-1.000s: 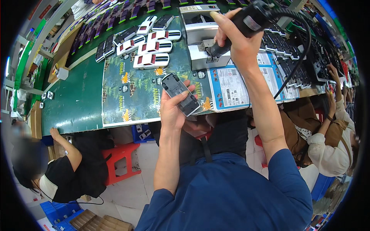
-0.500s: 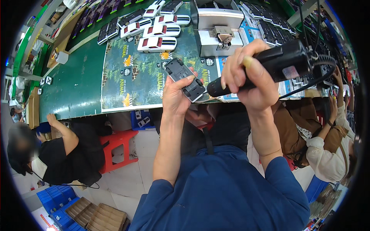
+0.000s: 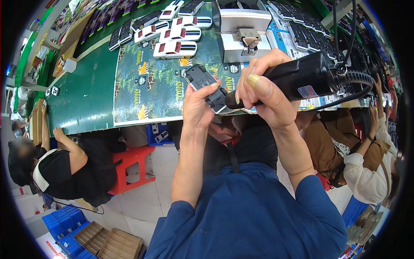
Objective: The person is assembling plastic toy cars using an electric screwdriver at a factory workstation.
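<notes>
Two hands meet above the table's [image 3: 82,99] near edge: the left hand [image 3: 196,103] grips a dark toy car [image 3: 206,86], and just right of the car the right hand [image 3: 265,95] clasps a black screwdriver [image 3: 302,80], its tip touching the car.

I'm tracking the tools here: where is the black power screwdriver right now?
In the head view it is right of centre, gripped in the right hand: the screwdriver points left at the toy car chassis held by the left hand.
</notes>
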Motion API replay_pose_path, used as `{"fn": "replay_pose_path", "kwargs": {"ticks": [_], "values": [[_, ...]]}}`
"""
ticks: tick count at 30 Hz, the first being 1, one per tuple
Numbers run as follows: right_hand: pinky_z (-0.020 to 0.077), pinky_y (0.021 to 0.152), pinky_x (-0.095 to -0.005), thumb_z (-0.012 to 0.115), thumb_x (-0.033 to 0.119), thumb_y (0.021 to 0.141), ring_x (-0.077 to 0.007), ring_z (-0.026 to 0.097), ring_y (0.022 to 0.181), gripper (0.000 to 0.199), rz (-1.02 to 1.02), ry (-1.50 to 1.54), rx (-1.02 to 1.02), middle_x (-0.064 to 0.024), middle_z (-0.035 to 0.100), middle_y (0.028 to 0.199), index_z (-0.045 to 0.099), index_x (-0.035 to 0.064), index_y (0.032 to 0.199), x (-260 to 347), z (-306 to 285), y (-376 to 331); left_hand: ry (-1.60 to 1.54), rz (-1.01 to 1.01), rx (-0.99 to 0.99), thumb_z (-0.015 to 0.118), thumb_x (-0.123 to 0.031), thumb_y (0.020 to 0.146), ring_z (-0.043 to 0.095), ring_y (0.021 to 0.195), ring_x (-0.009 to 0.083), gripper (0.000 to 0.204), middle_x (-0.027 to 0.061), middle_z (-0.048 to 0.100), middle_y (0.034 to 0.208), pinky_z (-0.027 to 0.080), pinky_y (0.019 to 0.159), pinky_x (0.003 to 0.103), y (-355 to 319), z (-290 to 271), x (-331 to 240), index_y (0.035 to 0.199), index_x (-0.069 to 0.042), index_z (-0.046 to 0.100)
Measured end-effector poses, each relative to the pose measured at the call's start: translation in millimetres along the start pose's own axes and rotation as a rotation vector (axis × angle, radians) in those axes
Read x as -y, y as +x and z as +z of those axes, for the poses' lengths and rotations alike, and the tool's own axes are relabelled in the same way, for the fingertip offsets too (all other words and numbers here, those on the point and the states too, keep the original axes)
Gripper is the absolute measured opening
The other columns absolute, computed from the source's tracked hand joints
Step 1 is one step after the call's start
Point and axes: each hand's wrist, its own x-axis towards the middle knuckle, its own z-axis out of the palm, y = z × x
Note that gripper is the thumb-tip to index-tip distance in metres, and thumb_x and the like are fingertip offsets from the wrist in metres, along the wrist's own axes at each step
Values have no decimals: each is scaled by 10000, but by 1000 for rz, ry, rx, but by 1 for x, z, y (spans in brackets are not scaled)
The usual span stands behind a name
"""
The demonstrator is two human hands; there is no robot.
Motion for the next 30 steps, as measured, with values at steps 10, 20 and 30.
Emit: {"fn": "replay_pose_path", "kwargs": {"ticks": [10, 20, 30], "values": [[460, 504, -287, 683, 91, 873, -133, 504, 492, 200, -95, -109, 3, -66, 515, 622, 504, 5, 894, -12, 0, -1, -110, -109, -19, 634, 122, 782, 639, 976, 245, 489, 122, 590, 1071, 596, 825, 455, 7, -5, 3, 1213, -53, 483], [422, 485, -268, 726, 59, 829, -123, 483, 494, 269, 8, 38, 154, -63, 514, 612, 460, 33, 801, -25, -4, 4, -266, -191, 51, 613, 56, 869, 610, 1031, 253, 499, 110, 573, 1142, 556, 907, 466, 14, -15, 6, 1322, -91, 465], [414, 451, -273, 749, 98, 834, -122, 457, 455, 301, -14, 246, 147, -56, 506, 605, 454, 45, 807, -32, 0, 2, -210, -172, -47, 619, -38, 929, 640, 952, 221, 284, 80, 643, 1063, 561, 822, 461, 6, -7, -2, 1203, -74, 556]]}}
